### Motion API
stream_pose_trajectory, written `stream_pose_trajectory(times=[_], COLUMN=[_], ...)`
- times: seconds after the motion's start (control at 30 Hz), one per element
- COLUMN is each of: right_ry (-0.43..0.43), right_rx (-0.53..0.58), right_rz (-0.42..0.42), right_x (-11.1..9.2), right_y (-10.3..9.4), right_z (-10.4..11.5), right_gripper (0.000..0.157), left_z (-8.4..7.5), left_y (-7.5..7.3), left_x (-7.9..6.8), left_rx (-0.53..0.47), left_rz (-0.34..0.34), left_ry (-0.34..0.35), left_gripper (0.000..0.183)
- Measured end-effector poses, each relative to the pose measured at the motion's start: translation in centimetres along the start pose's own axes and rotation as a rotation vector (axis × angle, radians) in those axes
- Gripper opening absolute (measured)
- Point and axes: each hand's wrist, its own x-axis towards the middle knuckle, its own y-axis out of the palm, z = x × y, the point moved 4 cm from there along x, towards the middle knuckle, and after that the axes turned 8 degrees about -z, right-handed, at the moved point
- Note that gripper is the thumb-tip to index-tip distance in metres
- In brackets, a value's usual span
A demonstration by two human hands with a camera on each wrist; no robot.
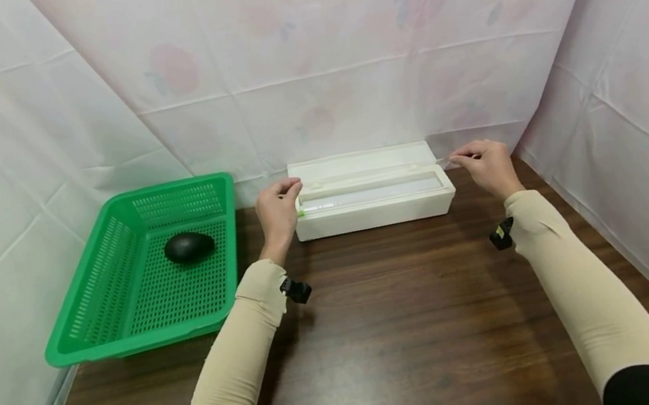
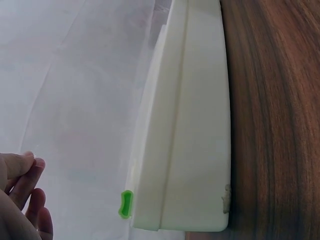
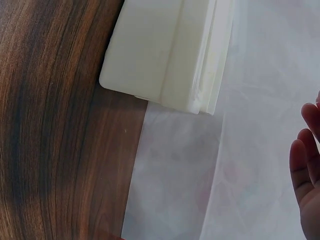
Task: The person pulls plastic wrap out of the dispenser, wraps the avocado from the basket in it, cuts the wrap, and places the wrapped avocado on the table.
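Showing nearest, low in the head view at 7 and 5 o'clock, are a person's left sleeve (image 1: 234, 356) and right sleeve (image 1: 582, 294), both cream below black upper parts. Beyond them spreads a brown wood-grain table (image 1: 386, 365).

Farther on, at 9 o'clock, a green basket (image 1: 159, 336) holds a smooth dark oval object (image 1: 189, 247). No wrapping can be seen on it, and neither hand touches it.

Close to the centre, a long white box (image 1: 375, 216) lies with its length from 9 to 3 o'clock. Its top is open, and a small green tab (image 1: 301, 214) sits at its 9 o'clock end.

Off the box's 3 o'clock end, the right hand (image 1: 487, 169) pinches a wisp of clear film (image 1: 443, 162) between thumb and fingertips. Near the 9 o'clock end, the left hand (image 1: 278, 216) has thumb and forefinger pressed together, apparently on the film's other corner, though the film is too faint there to be sure.

Behind, toward 12 o'clock, the lid (image 1: 359, 162) stands raised. So opening the box looks done, and the film seems drawn out and held at both sides. Cutting probably remains, if the green tab is a cutter; whether the film is already free cannot be told. The lid is not closed.

Farthest away hangs a pale fabric backdrop (image 1: 301, 33) with faint pink fruit shapes.
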Motion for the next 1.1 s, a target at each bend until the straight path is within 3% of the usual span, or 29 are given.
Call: stream_pose_trajectory(times=[0.47,0.67,0.93,1.1], right_ry=[0.02,0.074,0.221,0.267], right_rx=[0.047,0.103,0.323,0.448], right_rz=[-0.03,-0.046,-0.056,-0.078], right_x=[0.1,0.1,0.2,0.2], right_y=[-0.5,-0.6,-0.3,0.0], right_z=[0.4,0.6,0.4,0.4], right_gripper=[0.015,0.019,0.027,0.026], left_z=[-0.5,-0.8,-1.4,-1.9], left_y=[-0.4,-0.5,-0.7,-0.8], left_x=[0.2,0.2,0.4,0.4], left_rx=[-0.016,-0.014,-0.027,-0.035], left_rz=[-0.006,-0.012,-0.022,-0.021], left_ry=[-0.009,0.001,0.019,0.02], left_gripper=[0.019,0.019,0.017,0.018])
